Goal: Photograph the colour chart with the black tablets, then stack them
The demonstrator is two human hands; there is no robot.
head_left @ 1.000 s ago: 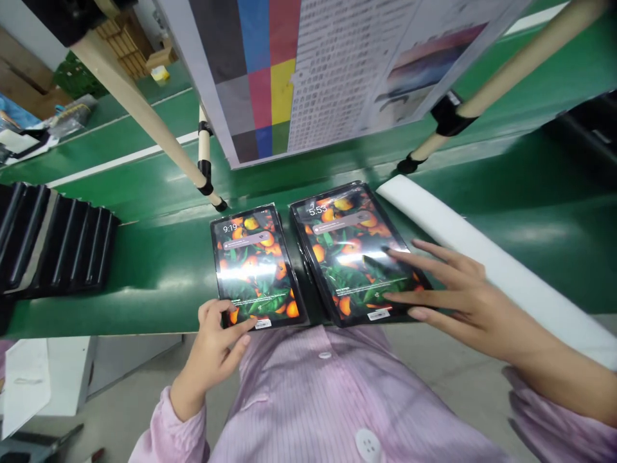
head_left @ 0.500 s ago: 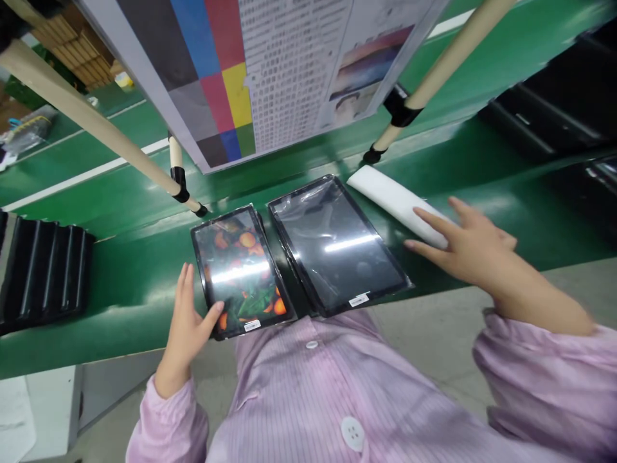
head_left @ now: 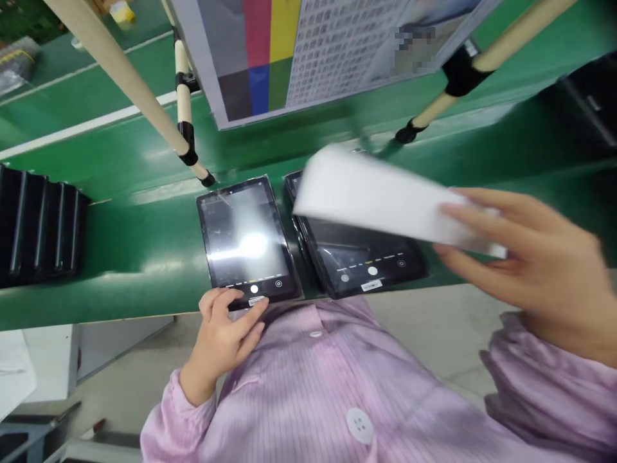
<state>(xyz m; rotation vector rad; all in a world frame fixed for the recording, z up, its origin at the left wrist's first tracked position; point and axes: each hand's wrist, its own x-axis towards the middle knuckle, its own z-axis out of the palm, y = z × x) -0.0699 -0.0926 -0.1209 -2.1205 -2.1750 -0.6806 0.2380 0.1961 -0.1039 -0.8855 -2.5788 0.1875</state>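
My left hand (head_left: 224,328) sits at the lower middle of the frame, just left of my pink striped shirt (head_left: 337,386). Its fingers are curled, the fingertips on the near edge of the left tablet (head_left: 245,241) and the thumb against that same edge. I cannot tell whether I am pinching the tablet or only touching it. The tablet lies flat on the green belt (head_left: 144,257), its screen showing a camera view with a white glare and a row of buttons along the near side.

My right hand (head_left: 530,257), at the right of the frame, is closed on one end of a white foam strip (head_left: 385,199), fingers over the top and thumb underneath. The strip is blurred. It reaches from my hand toward the centre of the frame and is held above the right tablet (head_left: 366,267), hiding that tablet's far half. This tablet lies just beside the left one, its camera buttons showing along the near edge.

A colour chart board (head_left: 289,51) hangs at the top centre between two pale poles (head_left: 120,83). Black slotted trays (head_left: 38,225) stand at the left edge.
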